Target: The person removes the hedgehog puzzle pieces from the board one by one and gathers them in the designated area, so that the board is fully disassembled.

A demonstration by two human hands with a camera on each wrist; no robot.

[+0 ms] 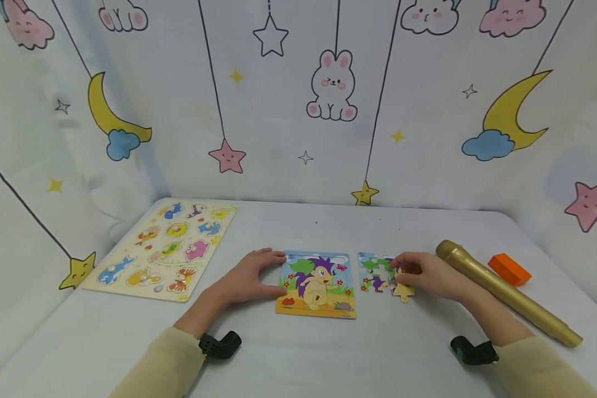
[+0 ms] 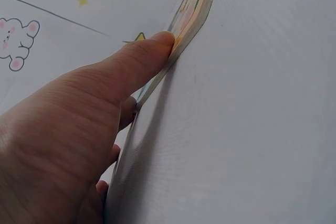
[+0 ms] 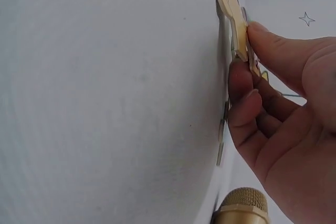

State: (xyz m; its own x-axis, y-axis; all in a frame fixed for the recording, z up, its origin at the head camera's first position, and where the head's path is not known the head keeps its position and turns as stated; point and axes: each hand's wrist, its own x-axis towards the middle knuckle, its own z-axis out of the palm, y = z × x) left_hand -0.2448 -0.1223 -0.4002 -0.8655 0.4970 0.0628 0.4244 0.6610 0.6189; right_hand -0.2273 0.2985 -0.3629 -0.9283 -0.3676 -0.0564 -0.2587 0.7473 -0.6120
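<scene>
A square hedgehog picture puzzle board (image 1: 315,284) lies flat on the white table. My left hand (image 1: 251,279) rests at its left side, thumb and index finger spread and touching the edge. In the left wrist view the left thumb (image 2: 149,51) lies against the board's rim (image 2: 197,30). To the right of the board is a group of loose puzzle pieces (image 1: 370,265) with purple, green and blue print. Over these, my right hand (image 1: 430,275) pinches a puzzle piece between thumb and fingers. A yellowish puzzle piece (image 3: 236,22) shows at the fingertips in the right wrist view.
A gold microphone (image 1: 507,293) lies slantwise beneath and beyond the right forearm. An orange block (image 1: 509,269) sits to its right. At the back left lies a large cream peg puzzle board (image 1: 144,243) with sea animal shapes. A patterned cloth (image 1: 278,110) hangs behind the table.
</scene>
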